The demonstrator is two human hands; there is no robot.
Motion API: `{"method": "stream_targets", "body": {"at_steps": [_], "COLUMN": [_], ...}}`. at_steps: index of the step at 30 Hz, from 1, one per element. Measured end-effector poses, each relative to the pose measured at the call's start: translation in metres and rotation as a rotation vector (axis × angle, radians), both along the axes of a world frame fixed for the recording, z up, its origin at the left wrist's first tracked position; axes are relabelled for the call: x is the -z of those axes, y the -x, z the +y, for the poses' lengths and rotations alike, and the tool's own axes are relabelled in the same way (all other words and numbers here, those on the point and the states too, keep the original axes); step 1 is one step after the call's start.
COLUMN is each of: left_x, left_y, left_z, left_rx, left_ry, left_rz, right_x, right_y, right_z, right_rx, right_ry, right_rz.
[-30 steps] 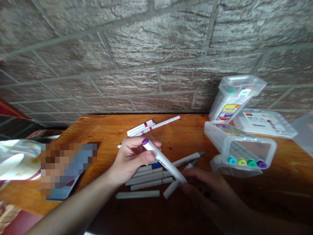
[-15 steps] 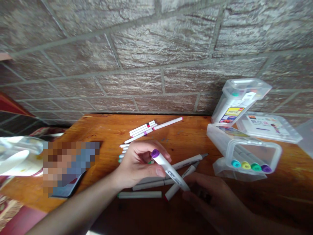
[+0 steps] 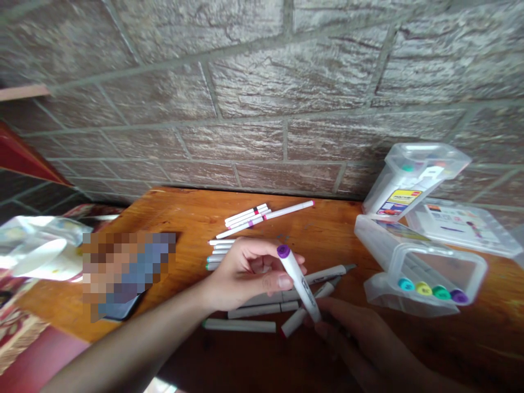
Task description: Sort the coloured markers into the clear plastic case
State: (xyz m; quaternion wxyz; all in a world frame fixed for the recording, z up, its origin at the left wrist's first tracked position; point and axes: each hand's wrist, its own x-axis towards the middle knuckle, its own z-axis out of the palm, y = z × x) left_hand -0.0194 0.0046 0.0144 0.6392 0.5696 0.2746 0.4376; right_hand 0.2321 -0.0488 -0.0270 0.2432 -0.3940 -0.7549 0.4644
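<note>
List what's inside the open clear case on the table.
Inside the case, four markers show cyan, yellow, green and purple ends. Their far ends are obscured by its cloudy wall.

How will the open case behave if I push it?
The case looks like thin plastic, so probably light and stiff. Lying flat, it should slide, not topple. One end is open, so the markers inside may slip out.
</note>
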Motion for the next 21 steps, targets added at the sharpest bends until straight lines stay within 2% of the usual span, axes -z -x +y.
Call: {"method": "stream_targets", "body": {"at_steps": [5,10,15,19,21], "left_x": [-0.002,-0.003,-0.004,-0.002,0.000], "left_y": [-0.002,-0.003,-0.001,0.004,0.006], "left_z": [-0.002,-0.001,0.001,-0.001,-0.002], "left_rx": [0.013,-0.151,-0.450,-0.526,-0.534], "left_ry": [-0.068,-0.194,-0.542,-0.892,-0.990], "left_rz": [0.027,-0.040,0.043,0.251,0.362], "right_x": [0.001,0.009,0.016,0.007,0.002], "right_y": [0.003,-0.001,-0.003,0.000,0.001], "right_z": [-0.002,-0.003,-0.006,-0.005,-0.004], "right_rx": [0.053,0.138,0.150,0.109,0.101], "right_ry": [0.007,0.164,0.215,0.176,0.167], "right_rz": [0.065,0.152,0.217,0.173,0.161]}}
